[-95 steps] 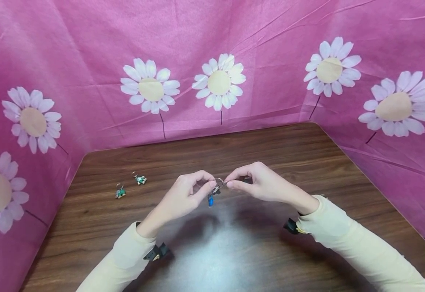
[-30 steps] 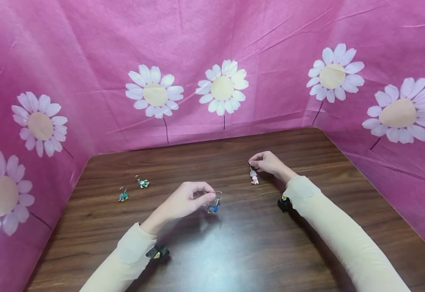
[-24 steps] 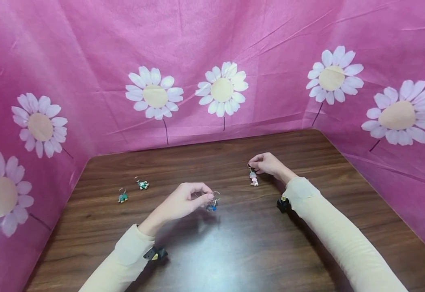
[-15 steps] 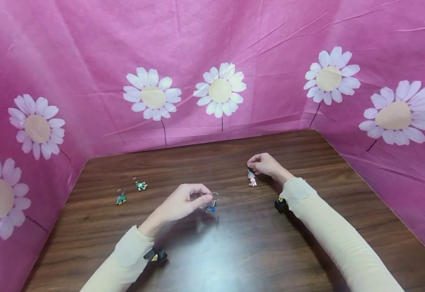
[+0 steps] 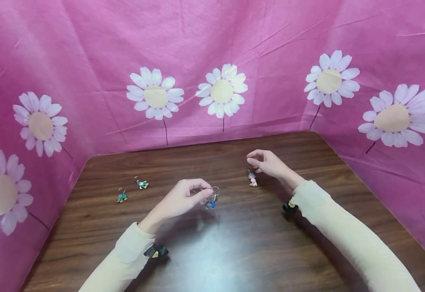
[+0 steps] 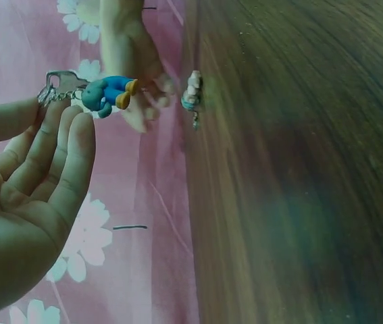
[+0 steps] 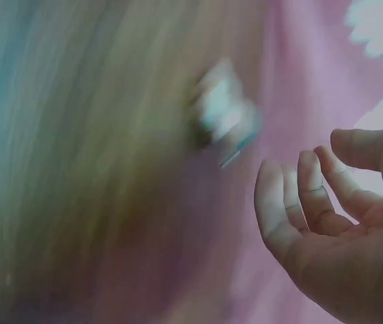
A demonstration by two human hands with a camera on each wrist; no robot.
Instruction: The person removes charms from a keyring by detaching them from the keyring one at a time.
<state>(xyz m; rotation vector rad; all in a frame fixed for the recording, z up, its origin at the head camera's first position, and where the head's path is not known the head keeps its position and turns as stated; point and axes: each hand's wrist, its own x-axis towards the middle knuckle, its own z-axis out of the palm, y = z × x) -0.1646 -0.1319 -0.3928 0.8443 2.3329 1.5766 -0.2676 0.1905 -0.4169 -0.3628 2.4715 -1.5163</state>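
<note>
- Pinching a metal key ring (image 5: 215, 189) between thumb and forefinger, the left hand (image 5: 181, 199) holds it just above the table (image 5: 234, 251); a blue figure charm (image 5: 210, 204) hangs from the ring, and the left wrist view shows it blue with an orange foot (image 6: 110, 93).
- Hovering above the table, the right hand (image 5: 267, 162) holds nothing; its fingers are loosely curled and apart, as the right wrist view (image 7: 333, 223) also shows.
- A pink figure charm (image 5: 252, 179) lies on the table just below and beside the right hand, not touched by it.
- 2 small green charms lie well apart from the hands at the table's left: 1 farther back (image 5: 141, 184), 1 nearer the edge (image 5: 121, 196).
- No brand, label or writing can be read on anything.
- Dark wood-grain covers the table, with a pale sheen near the front.
- Pink cloth (image 5: 88, 48) printed with white daisies (image 5: 222, 90) walls the table on 3 sides.
- Cream sleeves (image 5: 125, 255) cover both forearms, with a small black device at each wrist.
</note>
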